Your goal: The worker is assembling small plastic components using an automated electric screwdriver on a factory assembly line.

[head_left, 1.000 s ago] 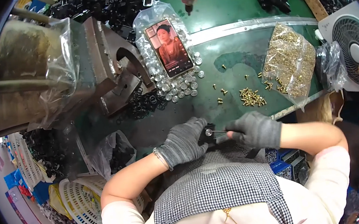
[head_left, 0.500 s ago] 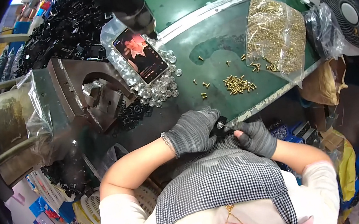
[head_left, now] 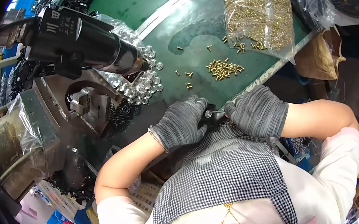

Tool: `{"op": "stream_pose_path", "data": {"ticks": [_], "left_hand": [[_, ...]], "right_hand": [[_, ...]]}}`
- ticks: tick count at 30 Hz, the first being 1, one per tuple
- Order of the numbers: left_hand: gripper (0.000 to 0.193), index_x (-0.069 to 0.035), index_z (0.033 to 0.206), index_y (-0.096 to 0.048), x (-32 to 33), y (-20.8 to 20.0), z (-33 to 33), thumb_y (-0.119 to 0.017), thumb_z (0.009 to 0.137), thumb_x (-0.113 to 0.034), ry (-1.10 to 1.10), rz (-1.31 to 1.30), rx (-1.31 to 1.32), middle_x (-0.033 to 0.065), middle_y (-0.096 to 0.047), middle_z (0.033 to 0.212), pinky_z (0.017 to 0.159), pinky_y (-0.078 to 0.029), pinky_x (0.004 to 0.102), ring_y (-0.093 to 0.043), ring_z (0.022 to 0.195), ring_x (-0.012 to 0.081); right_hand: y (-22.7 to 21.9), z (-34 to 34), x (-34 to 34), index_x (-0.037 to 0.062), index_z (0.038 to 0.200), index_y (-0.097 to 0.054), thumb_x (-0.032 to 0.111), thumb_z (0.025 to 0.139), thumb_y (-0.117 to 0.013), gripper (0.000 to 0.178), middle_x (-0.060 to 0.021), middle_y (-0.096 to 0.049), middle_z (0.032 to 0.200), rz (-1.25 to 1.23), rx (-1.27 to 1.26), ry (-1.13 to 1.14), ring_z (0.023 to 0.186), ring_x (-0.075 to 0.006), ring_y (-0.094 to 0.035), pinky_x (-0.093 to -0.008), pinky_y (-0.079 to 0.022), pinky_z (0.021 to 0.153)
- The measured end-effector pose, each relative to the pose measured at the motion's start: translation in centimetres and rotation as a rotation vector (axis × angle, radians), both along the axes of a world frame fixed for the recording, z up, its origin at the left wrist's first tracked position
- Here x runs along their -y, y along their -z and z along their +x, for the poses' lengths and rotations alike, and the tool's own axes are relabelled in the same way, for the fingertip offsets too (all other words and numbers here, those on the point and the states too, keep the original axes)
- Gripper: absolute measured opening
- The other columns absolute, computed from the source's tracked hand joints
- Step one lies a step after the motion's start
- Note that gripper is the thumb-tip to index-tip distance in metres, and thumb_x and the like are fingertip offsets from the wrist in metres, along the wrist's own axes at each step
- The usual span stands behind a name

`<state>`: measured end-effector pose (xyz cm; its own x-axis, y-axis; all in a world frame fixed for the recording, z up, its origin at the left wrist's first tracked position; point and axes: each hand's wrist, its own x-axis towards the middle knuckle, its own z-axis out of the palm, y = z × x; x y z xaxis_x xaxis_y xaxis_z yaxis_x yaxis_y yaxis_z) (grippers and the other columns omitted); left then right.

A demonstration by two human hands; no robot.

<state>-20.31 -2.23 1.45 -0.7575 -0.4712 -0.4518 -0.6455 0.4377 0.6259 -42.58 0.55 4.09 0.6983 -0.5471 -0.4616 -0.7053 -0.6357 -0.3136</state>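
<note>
Right hand rolled over, rod levelled at the disc

Half a second ago the right hand sat lower, its rod slanting up to the left. Now it has risen and rolled so that the back of the glove faces up, and the rod runs nearly level. The left hand has kept its hold: its fingers pinch the black part, just off their tips, with the metal disc facing up. The right hand is curled closed on the rod; its grip end is hidden. The rod reaches the disc, though whether they touch cannot be told. The changed wrist suggests the rod is being worked at the disc, with the part held up as a steady rest.

The view has swung too: a black machine head now looms up and left of the grip. Beyond the hands on the bench lie loose brass rivets, with a bag of more farther off to the right. Up and left of the left hand are clear discs and black rings.
</note>
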Motion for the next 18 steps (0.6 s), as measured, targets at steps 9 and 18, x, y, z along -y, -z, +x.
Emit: {"op": "stream_pose_path", "data": {"ticks": [9,18], "left_hand": [[0.049,-0.001,0.109,-0.055,0.7,-0.3,-0.6,-0.073,0.072,-0.027,0.057,0.035,0.071,0.0196,-0.060,0.096,0.079,-0.051,0.0443,-0.062,0.089,0.0377],[0.044,-0.004,0.106,-0.056,1.7,-0.7,-1.1,-0.072,0.074,-0.030,0.170,0.080,0.143,0.0193,-0.060,0.096,0.078,-0.051,0.0450,-0.062,0.088,0.0387]], "right_hand": [[1.4,-0.3,0.4,0.0060,0.098,-0.066,0.032,0.098,-0.043,0.035,-0.0145,-0.066,0.076,0.643,0.196,0.547,0.073,-0.0314,-0.065,-0.0426,-0.052,0.072],[5.6,-0.1,-6.5,0.0059,0.094,-0.062,0.033,0.097,-0.044,0.034,-0.0141,-0.063,0.071,0.202,0.447,0.587,0.061,-0.0336,-0.060,-0.0460,-0.047,0.057]]}}
